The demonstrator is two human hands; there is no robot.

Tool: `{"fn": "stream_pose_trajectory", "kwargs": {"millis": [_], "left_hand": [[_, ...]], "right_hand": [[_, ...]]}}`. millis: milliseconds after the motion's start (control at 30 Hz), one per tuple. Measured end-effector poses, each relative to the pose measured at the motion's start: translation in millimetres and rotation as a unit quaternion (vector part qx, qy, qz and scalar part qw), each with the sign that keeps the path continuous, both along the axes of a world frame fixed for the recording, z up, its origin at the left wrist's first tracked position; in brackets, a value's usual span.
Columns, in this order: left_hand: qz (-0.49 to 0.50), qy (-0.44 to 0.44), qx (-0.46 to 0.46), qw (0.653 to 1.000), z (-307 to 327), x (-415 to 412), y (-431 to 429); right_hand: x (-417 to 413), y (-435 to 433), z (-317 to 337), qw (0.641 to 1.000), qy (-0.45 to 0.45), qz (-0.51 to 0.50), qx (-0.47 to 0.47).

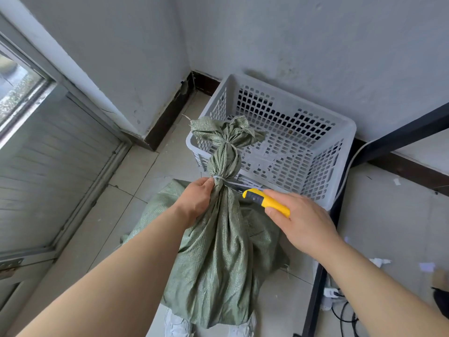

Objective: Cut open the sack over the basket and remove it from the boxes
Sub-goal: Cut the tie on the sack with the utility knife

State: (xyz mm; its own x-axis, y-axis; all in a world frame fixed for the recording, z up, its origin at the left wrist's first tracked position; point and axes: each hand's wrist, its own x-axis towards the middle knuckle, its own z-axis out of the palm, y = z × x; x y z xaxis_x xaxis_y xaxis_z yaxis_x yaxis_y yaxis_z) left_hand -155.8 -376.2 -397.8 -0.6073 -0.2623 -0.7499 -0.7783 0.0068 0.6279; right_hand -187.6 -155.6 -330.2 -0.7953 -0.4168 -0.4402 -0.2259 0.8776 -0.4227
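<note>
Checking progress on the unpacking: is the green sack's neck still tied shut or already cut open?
Still tied shut. A pale tie cinches the green sack at its neck; the yellow knife has its blade at it.

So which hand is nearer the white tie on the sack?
Left. The left hand grips the sack neck right at the tie; the right hand holds the knife farther off to the right.

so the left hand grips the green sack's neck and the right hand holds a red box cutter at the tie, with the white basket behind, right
Not quite: the box cutter is yellow, not red, as the head view shows. The rest holds: the left hand grips the green sack at its neck, the right hand holds the cutter at the tie, and the white basket stands behind.
</note>
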Motion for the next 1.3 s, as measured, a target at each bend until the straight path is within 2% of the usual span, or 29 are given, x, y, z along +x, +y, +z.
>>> {"fn": "stream_pose_trajectory", "kwargs": {"millis": [167,400,733,1033,1300], "left_hand": [[-0.003,0.017,0.006,1.0,2,0,4],[0.007,0.027,0.002,1.0,1,0,7],[0.01,0.037,0.01,0.999,1,3,11],[-0.018,0.084,-0.055,0.995,2,1,20],[0.082,0.085,-0.038,0.992,-4,8,38]], "right_hand": [[0,-1,-4,0.999,0.049,-0.004,0.02],[3,-2,-3,0.997,0.073,-0.004,0.012],[4,-5,-4,0.999,0.048,-0.018,0.016],[8,-13,-4,0.996,0.042,-0.031,0.068],[9,-30,-1,0.994,0.055,-0.062,0.069]]}}
